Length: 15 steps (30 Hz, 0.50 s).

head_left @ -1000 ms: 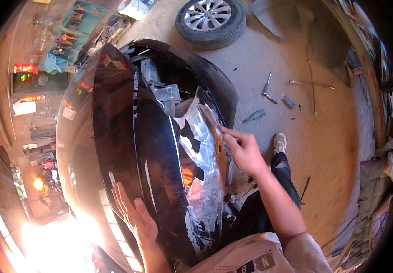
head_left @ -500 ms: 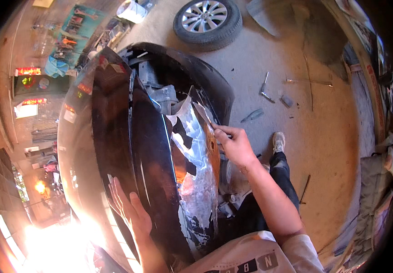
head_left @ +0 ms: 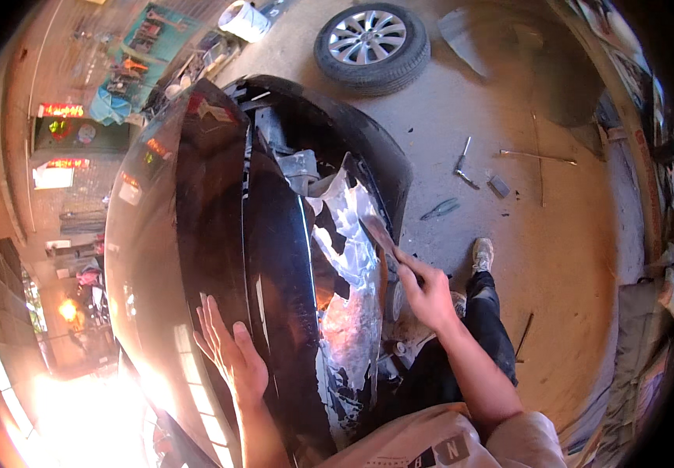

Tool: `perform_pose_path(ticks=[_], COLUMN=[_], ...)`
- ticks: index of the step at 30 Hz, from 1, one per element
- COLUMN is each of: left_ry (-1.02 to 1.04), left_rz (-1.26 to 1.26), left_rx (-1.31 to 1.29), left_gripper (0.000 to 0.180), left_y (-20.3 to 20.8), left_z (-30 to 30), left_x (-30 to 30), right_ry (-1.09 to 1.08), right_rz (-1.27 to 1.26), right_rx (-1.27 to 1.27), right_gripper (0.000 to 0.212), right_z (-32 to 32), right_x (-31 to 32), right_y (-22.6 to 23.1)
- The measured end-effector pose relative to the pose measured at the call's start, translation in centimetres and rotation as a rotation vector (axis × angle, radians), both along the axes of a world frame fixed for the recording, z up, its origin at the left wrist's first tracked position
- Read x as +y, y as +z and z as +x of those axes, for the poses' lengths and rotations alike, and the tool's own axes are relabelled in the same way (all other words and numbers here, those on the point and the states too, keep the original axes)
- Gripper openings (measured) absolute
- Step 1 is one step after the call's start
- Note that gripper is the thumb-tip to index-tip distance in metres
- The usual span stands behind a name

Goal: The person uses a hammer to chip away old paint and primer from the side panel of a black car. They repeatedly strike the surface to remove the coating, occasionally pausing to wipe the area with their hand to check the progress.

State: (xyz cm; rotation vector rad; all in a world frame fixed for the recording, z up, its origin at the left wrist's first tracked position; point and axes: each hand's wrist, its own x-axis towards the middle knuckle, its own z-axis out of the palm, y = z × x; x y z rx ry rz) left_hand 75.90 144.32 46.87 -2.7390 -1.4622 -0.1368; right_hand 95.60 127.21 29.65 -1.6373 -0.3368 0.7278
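A car's black body panel (head_left: 278,257) stands in front of me, its right part a bare silver, ragged-edged patch (head_left: 352,331) with rusty brown along one side. My right hand (head_left: 429,298) is closed round the handle of a flat-bladed scraper (head_left: 378,234). The blade points away and left, at the right edge of the silver patch; whether it touches cannot be made out. My left hand (head_left: 233,352) lies on the dark hood (head_left: 210,234), palm down with fingers stretched out. Beyond the patch, an opening shows grey parts (head_left: 299,168) inside the car.
A wheel with tyre (head_left: 368,39) lies on the floor at the far side. To the right are a ratchet-like tool (head_left: 465,165), a long metal rod (head_left: 538,156), pliers (head_left: 440,208) and a small grey block (head_left: 498,186). A white bucket (head_left: 245,21) stands far left. Bright glare fills the lower left.
My right hand has drawn back toward me and right, and the scraper's blade now sits lower on the patch's edge. My left hand stays flat on the hood. The whole view has shifted slightly.
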Motion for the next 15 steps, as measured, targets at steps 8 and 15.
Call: perform_pose_path(ticks=[8, 15], left_ry=[-0.037, 0.008], left_rz=[0.008, -0.012], left_rx=[-0.001, -0.011], left_gripper=[0.055, 0.056], left_y=[-0.2, 0.0], left_z=[-0.5, -0.2], left_x=[0.3, 0.2], right_ry=[0.087, 0.105], right_rz=[0.032, -0.039], right_rx=[-0.155, -0.156], right_gripper=[0.033, 0.033], right_z=[-1.4, -4.4], right_x=[-1.0, -2.0], right_y=[1.3, 4.1])
